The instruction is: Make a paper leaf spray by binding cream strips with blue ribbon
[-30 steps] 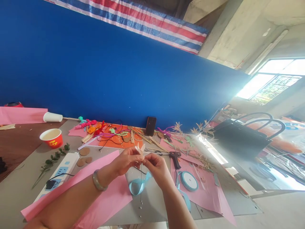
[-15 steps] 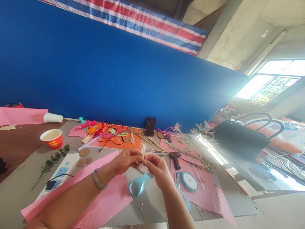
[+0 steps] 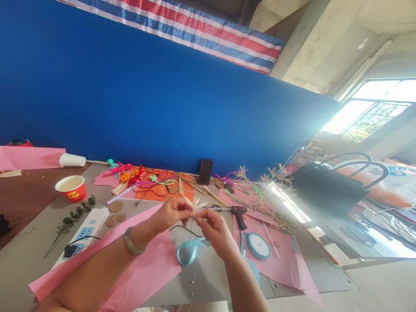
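Note:
My left hand (image 3: 177,212) pinches the base of a small pale flower (image 3: 195,203) whose narrow petals point up. A thin stem (image 3: 190,236) hangs straight down below the fingers. My right hand (image 3: 212,225) is closed at the same spot, its thumb and forefinger pressed together by the flower's base; my fingers partly hide the join. Beneath the hands, a loop of light blue ribbon (image 3: 187,253) lies on the grey table, with several tiny white beads (image 3: 193,284) in front of it.
A black glue gun (image 3: 239,216) and a ribbon spool (image 3: 258,246) lie at the right on pink paper (image 3: 286,268). To the left are a power strip (image 3: 82,236), a leafy sprig (image 3: 69,220) and a red paper cup (image 3: 70,188). A phone (image 3: 206,172) leans against the blue panel.
The flower's petals now appear more spread out above my fingers. Both hands have shifted only slightly, and the black cable behind them shows more.

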### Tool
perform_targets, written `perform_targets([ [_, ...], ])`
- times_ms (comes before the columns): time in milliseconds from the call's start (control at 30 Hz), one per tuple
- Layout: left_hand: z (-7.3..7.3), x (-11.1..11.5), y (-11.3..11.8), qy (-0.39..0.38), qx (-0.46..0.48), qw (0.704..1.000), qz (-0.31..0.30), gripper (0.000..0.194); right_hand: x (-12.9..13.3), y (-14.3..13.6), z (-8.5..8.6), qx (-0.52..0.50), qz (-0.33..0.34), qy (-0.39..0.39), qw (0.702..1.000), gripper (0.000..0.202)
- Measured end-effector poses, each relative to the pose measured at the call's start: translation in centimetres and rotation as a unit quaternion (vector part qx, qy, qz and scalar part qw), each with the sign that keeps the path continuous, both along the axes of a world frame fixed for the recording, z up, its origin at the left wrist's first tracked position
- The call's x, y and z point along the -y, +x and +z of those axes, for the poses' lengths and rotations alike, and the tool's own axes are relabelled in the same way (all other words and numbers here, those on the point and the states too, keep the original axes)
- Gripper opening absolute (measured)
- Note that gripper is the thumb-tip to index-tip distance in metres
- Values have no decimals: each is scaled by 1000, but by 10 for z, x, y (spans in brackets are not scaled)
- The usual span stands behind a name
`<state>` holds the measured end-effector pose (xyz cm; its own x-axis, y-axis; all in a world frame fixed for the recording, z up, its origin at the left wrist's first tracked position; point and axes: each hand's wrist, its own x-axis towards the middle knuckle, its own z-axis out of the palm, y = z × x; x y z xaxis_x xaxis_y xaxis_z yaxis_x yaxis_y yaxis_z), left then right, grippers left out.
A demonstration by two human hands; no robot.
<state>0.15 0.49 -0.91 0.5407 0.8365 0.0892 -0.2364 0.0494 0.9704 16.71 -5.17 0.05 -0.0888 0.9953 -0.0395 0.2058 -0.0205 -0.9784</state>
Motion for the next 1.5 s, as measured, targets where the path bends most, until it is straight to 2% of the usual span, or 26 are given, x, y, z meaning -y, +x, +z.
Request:
perform_targets([
  [133,-4,-3,-1,22,-23,999,4,32,0,-1,2,-4,16,-5,1000,32],
  [367,-16,-8,-2,53,-46,998,-3,30,-1,3,9,60,26,32,997,30],
  [633,-3,-6,-6,50,-75,996,20,27,1,5,5,73,-8,28,997,39],
  [767,1,-6,-8,50,-76,995,40,28,3,8,7,78,-2,49,996,33],
  [900,0,-7,-10,62,-81,994,42,27,2,14,5,93,4,57,994,27],
  [1067,-4,-7,-11,76,-102,991,27,28,3,22,3,65,28,45,997,24],
  [1233,-7,-8,-10,74,-111,991,10,27,7,31,4,60,43,101,992,21],
  [1367,-3,-5,-9,72,-112,991,2,27,9,31,4,65,57,67,994,27],
  [1500,2,2,-9,63,-93,993,-22,26,5,19,3,-1,69,12,998,34],
])
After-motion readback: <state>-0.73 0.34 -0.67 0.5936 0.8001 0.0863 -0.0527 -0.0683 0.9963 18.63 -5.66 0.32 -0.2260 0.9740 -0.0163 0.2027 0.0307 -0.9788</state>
